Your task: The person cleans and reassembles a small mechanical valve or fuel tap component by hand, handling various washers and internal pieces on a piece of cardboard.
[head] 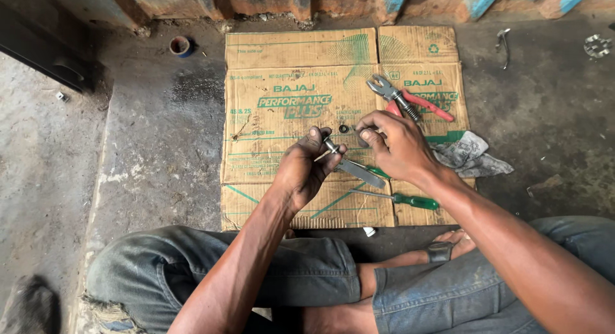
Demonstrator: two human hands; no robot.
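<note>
Flattened brown cardboard (288, 116) covers the floor; left hand (301, 171) pinches a grey metal rod (349, 166), right hand (397, 145) closed on a small part at three o'clock, best kept steady.

Flattened cardboard sheet (288, 116) on the concrete floor (160, 148), red-handled pliers (410, 98) on it, green-handled screwdriver (400, 198) nearer the legs, crumpled grey rag (471, 156) off the right edge, small tape roll (180, 46) up by the wall
</note>
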